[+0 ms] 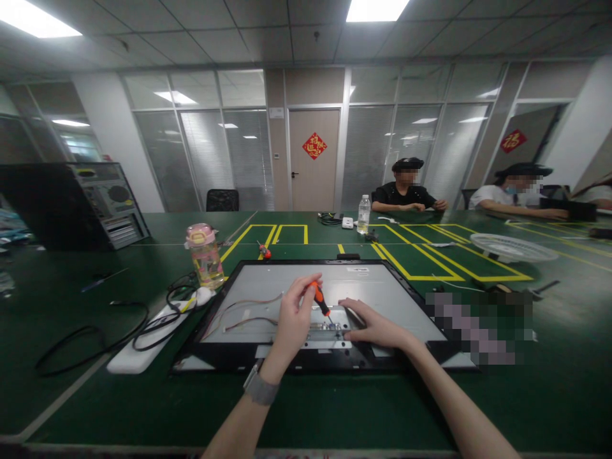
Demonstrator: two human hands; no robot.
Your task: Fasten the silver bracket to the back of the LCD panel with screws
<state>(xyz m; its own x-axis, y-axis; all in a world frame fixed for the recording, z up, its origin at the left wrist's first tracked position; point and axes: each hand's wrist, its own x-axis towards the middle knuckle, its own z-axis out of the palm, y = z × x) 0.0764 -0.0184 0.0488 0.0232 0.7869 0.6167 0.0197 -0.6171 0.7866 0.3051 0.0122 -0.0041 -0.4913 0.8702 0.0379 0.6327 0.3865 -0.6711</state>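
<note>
Setting: office room with glass partitions and ceiling light panels. Work surface is a long green table [95, 395] marked with yellow tape lines.

Flat black-framed monitor [411, 306] lies face down at the near edge of the table, its grey back panel exposed. Thin coloured wires [243, 312] run across the left part of the panel towards a small silver metal plate [329, 333] near the lower middle.

Left hand [292, 319], grey wristwatch [261, 387] on its wrist, is closed around the orange-handled screwdriver [319, 298]. The tool is tilted, tip down on the metal plate.

Right hand [375, 326] holds nothing. It lies loosely open, fingers pointing left, fingertips touching the plate just beside the screwdriver tip.

Left of the monitor: pink-capped clear drink bottle [205, 255], white power strip [138, 354], looped black cable [90, 335]. Far left: opened dark computer case [71, 204].

Far side: clear water bottle [364, 213] and white round fan guard [511, 247]. Two seated people [406, 188] rest their arms on the table, well apart from the monitor.
</note>
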